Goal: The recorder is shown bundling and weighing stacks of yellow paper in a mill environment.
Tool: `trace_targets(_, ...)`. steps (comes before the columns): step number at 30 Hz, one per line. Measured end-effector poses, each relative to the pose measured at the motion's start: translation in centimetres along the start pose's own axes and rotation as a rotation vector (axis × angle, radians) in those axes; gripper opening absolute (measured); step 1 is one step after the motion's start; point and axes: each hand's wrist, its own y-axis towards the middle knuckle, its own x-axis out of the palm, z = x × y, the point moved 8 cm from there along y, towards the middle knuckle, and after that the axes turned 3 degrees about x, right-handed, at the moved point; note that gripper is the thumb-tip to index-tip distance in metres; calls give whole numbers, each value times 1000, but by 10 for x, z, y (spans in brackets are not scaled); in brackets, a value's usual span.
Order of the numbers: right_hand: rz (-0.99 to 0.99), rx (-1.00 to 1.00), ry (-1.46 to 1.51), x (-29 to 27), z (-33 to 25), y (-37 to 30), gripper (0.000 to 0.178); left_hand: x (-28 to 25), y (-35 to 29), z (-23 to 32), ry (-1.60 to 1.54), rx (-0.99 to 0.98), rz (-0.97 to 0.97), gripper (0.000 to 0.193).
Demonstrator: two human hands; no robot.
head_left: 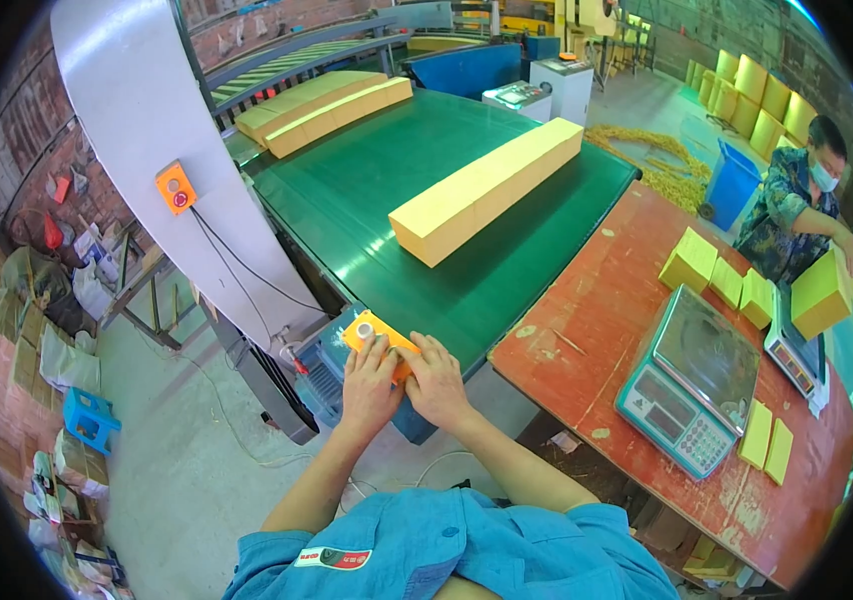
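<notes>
Factory floor, brick wall left, green conveyor belt (417, 190) running away from viewer, long yellow foam block (487, 190) lying diagonally on it, more yellow slabs (322, 105) stacked at far end. Left hand (369, 385) and right hand (437, 385) side by side, touching, both resting on orange control box (372, 335) at near corner of belt frame; fingers flat over box, not clearly gripping. Red worktable (587, 320) right of belt, with weighing scale (692, 385), cut yellow foam cubes (717, 275), thin yellow pieces (767, 440). Second person (797, 205) at far right holding yellow cube (820, 295).
</notes>
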Motion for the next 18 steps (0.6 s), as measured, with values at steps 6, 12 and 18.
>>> trace_targets(6, -1, 1, -10, 1, 0, 1, 47, 1, 0, 0, -11, -3, -1, 48)
trace_targets(12, -1, 7, -5, 1, 1, 0, 47, -2, 1, 2, -17, 3, 1, 43)
trace_targets(18, -3, 9, -4, 0, 0, 0, 48, -1, 1, 1, -16, 0, 3, 43)
